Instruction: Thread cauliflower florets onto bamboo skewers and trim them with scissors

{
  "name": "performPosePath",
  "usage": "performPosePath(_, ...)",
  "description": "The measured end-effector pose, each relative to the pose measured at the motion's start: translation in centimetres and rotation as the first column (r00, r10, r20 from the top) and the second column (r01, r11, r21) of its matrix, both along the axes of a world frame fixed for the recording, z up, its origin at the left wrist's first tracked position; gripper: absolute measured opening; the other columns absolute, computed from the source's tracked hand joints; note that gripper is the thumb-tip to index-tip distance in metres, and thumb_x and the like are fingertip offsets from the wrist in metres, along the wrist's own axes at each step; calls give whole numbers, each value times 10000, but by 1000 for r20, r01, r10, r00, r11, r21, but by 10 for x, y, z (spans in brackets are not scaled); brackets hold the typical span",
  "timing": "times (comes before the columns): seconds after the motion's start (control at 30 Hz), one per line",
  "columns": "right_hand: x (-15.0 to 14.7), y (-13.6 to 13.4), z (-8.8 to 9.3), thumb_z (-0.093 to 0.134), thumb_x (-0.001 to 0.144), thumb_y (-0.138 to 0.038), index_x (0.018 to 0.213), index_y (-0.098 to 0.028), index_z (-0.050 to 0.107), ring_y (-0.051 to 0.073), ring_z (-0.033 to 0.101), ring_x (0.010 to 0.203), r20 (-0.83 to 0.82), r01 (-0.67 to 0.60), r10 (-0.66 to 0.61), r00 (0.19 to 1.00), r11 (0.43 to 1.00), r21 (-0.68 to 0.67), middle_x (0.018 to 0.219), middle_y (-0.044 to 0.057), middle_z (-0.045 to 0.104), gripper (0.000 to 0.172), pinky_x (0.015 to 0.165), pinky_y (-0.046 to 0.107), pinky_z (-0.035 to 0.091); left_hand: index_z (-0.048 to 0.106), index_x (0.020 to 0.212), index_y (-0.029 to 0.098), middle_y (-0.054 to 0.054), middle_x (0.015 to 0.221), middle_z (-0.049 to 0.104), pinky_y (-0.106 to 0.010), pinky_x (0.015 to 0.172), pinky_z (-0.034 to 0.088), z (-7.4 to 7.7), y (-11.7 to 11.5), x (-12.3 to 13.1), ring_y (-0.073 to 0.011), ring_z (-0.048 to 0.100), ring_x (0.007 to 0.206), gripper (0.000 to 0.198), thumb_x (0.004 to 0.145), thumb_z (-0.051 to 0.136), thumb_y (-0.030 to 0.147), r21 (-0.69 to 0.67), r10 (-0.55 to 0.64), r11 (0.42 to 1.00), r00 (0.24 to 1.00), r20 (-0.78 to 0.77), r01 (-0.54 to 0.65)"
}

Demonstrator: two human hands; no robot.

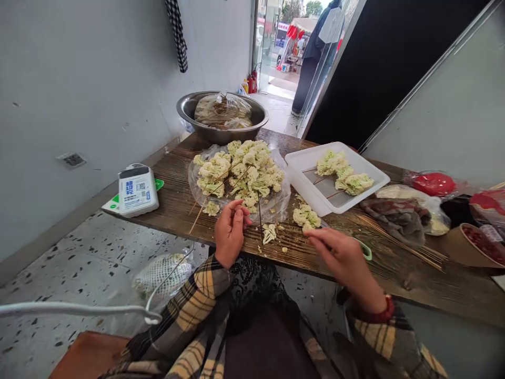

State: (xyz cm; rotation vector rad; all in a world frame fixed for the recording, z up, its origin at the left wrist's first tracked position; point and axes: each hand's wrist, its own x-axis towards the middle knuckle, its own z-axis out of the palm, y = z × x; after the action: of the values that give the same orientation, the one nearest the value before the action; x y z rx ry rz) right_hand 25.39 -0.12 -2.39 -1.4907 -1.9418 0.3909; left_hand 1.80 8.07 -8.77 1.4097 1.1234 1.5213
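Note:
My left hand (231, 231) is over the table's near edge, fingers curled together; anything inside them is hidden. Just right of it a dark skewer (260, 216) slants down from the heap of cauliflower florets (248, 166), which lies on a clear plastic bag (281, 202). Loose cauliflower scraps (270, 233) lie on the wood between my hands. With thumb and fingers close together, my right hand (341, 255) pinches at the lower edge of a single cauliflower floret (306, 216). A green handle (365, 250) shows partly behind this hand.
Skewered cauliflower lies in a white tray (376, 171) at right. A metal basin (185, 113) with bagged food stands at the back. A white device (138, 192) sits on the left. Bamboo skewers (414, 247), a crumpled cloth (398, 216) and a bowl (477, 245) are farther right.

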Motion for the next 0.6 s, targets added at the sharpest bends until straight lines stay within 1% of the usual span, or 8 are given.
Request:
performPosePath(0.13,-37,-13,-27,460,951,-276,1079,-280,694,217,670,894,-39,-243,240,970,966,-94,989,60,714,266,780,352,537,518,1127,189,-43,861,610,-247,545,462,-3,0,1,-120,591,624,305,930,428,403,-5,23,1000,1000,13,-22)
performPosePath(0.2,-46,-12,-36,469,946,-262,1093,-283,688,217,662,918,-47,-312,308,950,945,-100,1012,61,706,264,797,358,538,521,1121,191,-46,857,610,-259,555,472,-5,1,1,-123,589,614,299,929,427,399,2,35,999,999,1,-35)
performPosePath(0.27,-48,-5,-44,485,936,-249,1089,-278,690,222,654,943,-48,-340,337,940,937,-78,1024,63,703,257,820,370,537,526,1123,189,-52,857,613,-273,582,484,-6,-1,1,-128,590,618,293,933,421,385,18,50,999,998,-27,-50)
performPosePath(0.33,-45,4,-50,500,924,-245,1074,-264,696,235,645,970,-42,-301,300,953,953,-24,1037,73,701,247,847,396,530,529,1122,183,-53,853,613,-286,614,491,-5,-4,2,-132,593,627,288,939,409,369,42,65,997,996,-61,-63)
performPosePath(0.4,-40,13,-55,507,919,-251,1061,-248,700,254,630,1006,-43,-190,192,980,981,46,1067,88,695,240,888,437,510,537,1118,173,-52,850,609,-299,647,495,-3,-10,2,-136,598,640,289,944,397,357,66,66,996,993,-103,-59)
performPosePath(0.47,-35,18,-60,506,920,-259,1054,-244,698,263,618,1039,-77,-82,90,993,992,99,1096,94,687,235,924,462,491,549,1109,162,-52,851,609,-307,668,496,1,-17,2,-138,597,646,291,945,394,346,87,51,995,988,-145,-39)
performPosePath(0.53,-33,19,-64,500,923,-259,1048,-252,694,257,614,1056,-132,-26,43,990,992,124,1107,88,682,231,941,458,487,567,1090,167,-52,850,617,-306,668,497,6,-21,-1,-142,598,654,277,941,410,339,102,48,994,982,-184,-30)
performPosePath(0.6,-33,16,-67,496,924,-257,1051,-258,689,252,616,1055,-181,0,25,983,990,141,1102,84,680,231,938,446,494,585,1060,181,-54,856,627,-300,668,496,14,-22,-6,-151,604,681,245,933,436,328,132,81,990,969,-234,-50)
